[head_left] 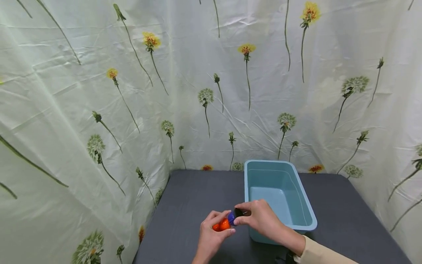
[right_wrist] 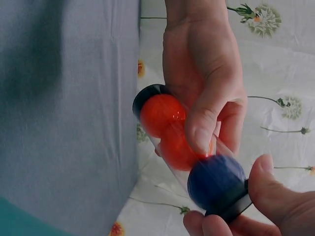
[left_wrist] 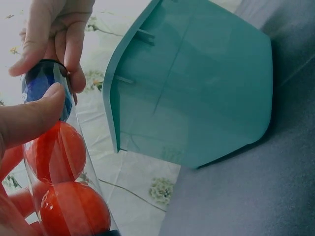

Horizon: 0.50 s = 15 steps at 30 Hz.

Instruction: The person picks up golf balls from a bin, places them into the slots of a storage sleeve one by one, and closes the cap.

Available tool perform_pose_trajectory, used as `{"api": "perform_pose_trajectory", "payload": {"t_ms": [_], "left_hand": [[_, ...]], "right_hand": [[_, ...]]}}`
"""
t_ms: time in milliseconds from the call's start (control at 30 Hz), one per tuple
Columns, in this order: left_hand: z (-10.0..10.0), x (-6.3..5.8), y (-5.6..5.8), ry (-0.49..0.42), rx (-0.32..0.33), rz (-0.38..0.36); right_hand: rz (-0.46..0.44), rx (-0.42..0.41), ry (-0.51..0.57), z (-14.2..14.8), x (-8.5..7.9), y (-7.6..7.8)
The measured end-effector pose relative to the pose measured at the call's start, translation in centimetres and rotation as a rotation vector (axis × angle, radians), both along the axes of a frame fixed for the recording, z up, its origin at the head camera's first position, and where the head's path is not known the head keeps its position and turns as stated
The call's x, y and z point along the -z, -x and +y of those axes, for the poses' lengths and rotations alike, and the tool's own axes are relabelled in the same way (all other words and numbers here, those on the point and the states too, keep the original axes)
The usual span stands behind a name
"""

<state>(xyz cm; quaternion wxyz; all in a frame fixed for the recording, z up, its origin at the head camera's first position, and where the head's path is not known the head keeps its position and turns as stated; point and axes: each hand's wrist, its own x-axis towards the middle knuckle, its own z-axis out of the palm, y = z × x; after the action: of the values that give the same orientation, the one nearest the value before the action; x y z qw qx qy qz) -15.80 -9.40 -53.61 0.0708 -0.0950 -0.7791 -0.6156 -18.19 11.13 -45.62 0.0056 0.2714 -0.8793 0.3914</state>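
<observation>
A clear plastic tube (left_wrist: 91, 164) holds two orange balls (right_wrist: 160, 115) and a dark blue ball (right_wrist: 215, 181) in a row. My left hand (head_left: 211, 231) grips the tube around its middle, thumb lying along the wall near the blue ball. At the blue end, a black cap (right_wrist: 237, 205) is pinched between the thumb and fingers of my right hand (head_left: 262, 219). The opposite end carries another black cap (right_wrist: 142, 100). The tube is held tilted above the table, just left of a blue-green plastic bin (head_left: 246, 190). In the head view, the fingers cover part of it.
The bin stands on the dark grey table (head_left: 197, 190), its near rim close to my right forearm. Behind and at the sides hangs a pale curtain (head_left: 184, 91) printed with dandelions. A beige sleeve (head_left: 321, 253) covers my right arm, with something black at the wrist.
</observation>
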Motion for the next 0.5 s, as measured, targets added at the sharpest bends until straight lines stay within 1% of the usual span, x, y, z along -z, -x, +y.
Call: {"api": "perform_pose_trajectory", "payload": {"t_ms": [167, 367, 433, 500], "left_hand": [[0.21, 0.02, 0.16, 0.021, -0.03, 0.041], [0.18, 0.41, 0.34, 0.028, -0.033, 0.074], [0.23, 0.63, 0.34, 0.033, -0.032, 0.06], [0.3, 0.87, 0.24, 0.043, -0.034, 0.031]], "right_hand": [[-0.017, 0.028, 0.007, -0.09, 0.13, 0.26], [-0.027, 0.057, 0.019, -0.1, 0.21, 0.4], [-0.024, 0.047, 0.024, -0.07, 0.22, 0.43], [-0.034, 0.017, 0.039, 0.01, 0.22, 0.37]]}}
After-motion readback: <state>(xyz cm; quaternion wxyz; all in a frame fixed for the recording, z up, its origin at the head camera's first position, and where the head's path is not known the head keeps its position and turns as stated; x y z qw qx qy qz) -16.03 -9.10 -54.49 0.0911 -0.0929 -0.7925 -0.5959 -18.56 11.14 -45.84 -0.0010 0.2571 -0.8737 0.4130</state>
